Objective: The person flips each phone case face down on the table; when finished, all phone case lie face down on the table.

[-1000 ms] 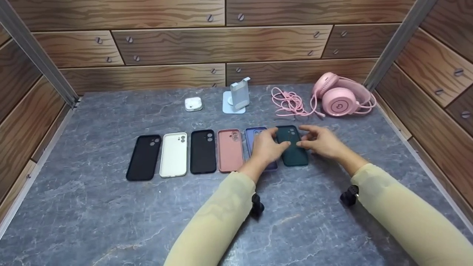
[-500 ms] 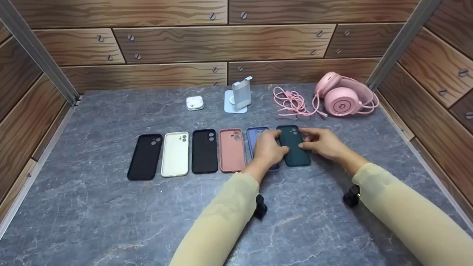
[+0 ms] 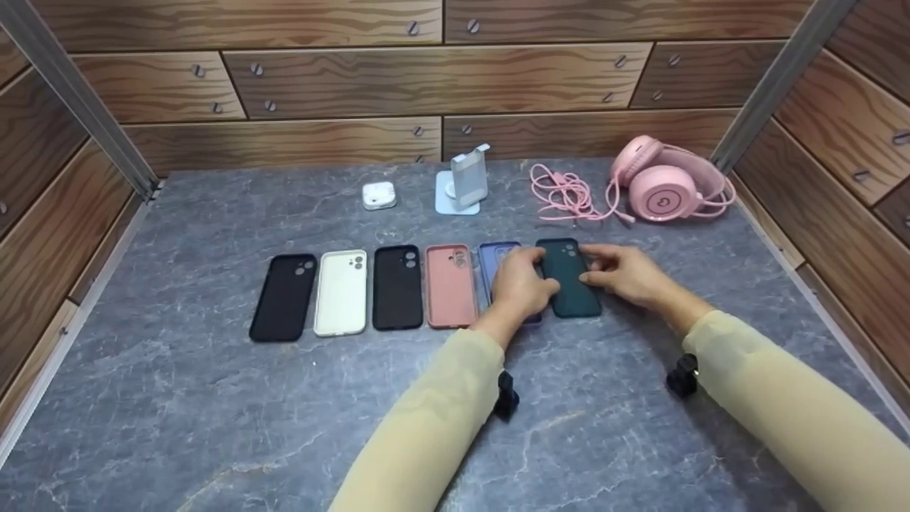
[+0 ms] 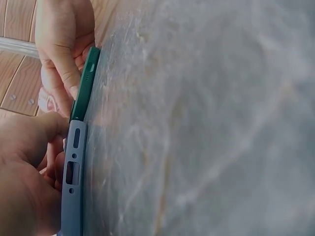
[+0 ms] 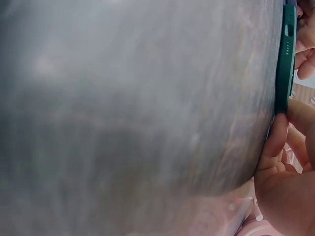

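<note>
A dark green phone case (image 3: 571, 284) lies on the table at the right end of a row of phone cases. My left hand (image 3: 520, 283) reaches over a blue phone case (image 3: 490, 250) and holds the green one's left edge with thumb and forefinger. On the opposite edge, my right hand (image 3: 625, 274) grips with thumb and forefinger. In the left wrist view, the green phone case (image 4: 86, 84) sits end to end with the blue phone case (image 4: 74, 177). The right wrist view shows my right fingers (image 5: 276, 135) at the green phone case (image 5: 285, 64). My left hand hides much of the blue case.
Leftward in the row lie a pink phone case (image 3: 450, 291), a black one (image 3: 397, 291), a white one (image 3: 341, 295) and another black one (image 3: 283, 299). Behind stand a white earphone box (image 3: 379, 195), a pale blue stand (image 3: 469, 178) and pink headphones (image 3: 665, 188) with coiled cable.
Both hands have closed in on the green phone case's edges; the thumbs moved off its face to its sides. The whole scene shifts slightly right and up with the head.
</note>
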The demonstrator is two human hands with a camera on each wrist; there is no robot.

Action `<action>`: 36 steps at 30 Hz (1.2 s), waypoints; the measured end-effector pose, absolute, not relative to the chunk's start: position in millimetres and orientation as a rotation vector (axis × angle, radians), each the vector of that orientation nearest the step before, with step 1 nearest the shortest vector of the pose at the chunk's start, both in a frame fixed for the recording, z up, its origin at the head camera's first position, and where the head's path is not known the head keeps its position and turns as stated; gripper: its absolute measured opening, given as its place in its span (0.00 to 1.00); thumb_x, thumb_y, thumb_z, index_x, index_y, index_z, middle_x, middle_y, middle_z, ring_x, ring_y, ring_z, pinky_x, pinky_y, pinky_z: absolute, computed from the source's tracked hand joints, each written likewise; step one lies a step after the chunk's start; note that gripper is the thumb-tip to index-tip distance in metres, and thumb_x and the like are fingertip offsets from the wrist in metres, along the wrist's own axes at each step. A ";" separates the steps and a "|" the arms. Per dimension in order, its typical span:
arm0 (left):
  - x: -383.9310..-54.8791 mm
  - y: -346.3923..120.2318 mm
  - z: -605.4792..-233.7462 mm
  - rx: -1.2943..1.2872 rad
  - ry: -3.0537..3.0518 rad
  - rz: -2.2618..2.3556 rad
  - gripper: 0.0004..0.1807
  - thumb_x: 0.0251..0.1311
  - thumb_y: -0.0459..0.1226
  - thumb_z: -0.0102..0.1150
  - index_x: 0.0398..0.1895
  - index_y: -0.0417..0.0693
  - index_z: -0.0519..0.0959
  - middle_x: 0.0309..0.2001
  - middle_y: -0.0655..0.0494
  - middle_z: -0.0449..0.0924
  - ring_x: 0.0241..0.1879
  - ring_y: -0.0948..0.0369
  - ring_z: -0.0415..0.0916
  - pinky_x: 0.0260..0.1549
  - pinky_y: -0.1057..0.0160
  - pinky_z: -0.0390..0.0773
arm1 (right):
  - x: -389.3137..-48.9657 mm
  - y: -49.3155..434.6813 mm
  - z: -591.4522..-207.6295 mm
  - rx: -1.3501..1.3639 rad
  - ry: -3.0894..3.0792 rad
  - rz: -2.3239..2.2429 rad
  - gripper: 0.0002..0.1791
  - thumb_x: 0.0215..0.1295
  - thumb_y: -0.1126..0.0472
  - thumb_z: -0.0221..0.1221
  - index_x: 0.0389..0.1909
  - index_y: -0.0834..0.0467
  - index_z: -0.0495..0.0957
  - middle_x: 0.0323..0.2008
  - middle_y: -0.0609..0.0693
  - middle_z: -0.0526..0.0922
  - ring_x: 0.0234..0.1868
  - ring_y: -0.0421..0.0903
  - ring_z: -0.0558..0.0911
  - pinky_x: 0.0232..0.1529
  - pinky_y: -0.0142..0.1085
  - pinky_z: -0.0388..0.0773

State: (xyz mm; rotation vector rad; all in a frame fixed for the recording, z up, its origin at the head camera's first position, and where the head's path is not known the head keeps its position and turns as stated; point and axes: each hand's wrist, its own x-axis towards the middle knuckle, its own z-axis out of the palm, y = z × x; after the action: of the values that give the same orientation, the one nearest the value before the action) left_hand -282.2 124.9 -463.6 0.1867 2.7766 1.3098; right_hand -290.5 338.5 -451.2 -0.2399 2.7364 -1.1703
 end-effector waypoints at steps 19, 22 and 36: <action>-281.3 129.3 -456.7 0.147 2.764 1.577 0.28 0.63 0.32 0.71 0.68 0.52 0.82 0.59 0.54 0.84 0.54 0.60 0.81 0.53 0.63 0.81 | -294.4 333.4 -445.9 -0.271 2.761 -1.170 0.33 0.69 0.62 0.70 0.72 0.70 0.73 0.36 0.54 0.80 0.30 0.40 0.75 0.27 0.27 0.71; -279.9 128.9 -456.9 0.180 2.705 1.664 0.28 0.64 0.33 0.73 0.69 0.50 0.81 0.60 0.52 0.84 0.48 0.62 0.84 0.45 0.66 0.83 | -293.6 334.7 -445.6 -0.276 2.771 -1.164 0.33 0.69 0.62 0.69 0.71 0.70 0.73 0.36 0.54 0.81 0.30 0.40 0.75 0.27 0.27 0.71; -275.3 126.0 -456.9 0.086 2.300 1.980 0.37 0.61 0.30 0.77 0.75 0.48 0.75 0.69 0.49 0.78 0.42 0.64 0.85 0.40 0.64 0.85 | -289.2 338.6 -452.5 -0.272 2.771 -1.174 0.33 0.70 0.63 0.69 0.72 0.69 0.72 0.35 0.54 0.81 0.28 0.39 0.74 0.27 0.27 0.71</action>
State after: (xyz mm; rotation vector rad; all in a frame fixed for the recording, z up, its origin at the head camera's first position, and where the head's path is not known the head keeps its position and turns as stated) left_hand -275.3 126.0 -456.9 0.0865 2.3002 1.9798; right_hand -289.2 338.6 -452.5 -0.2716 2.7712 -1.1741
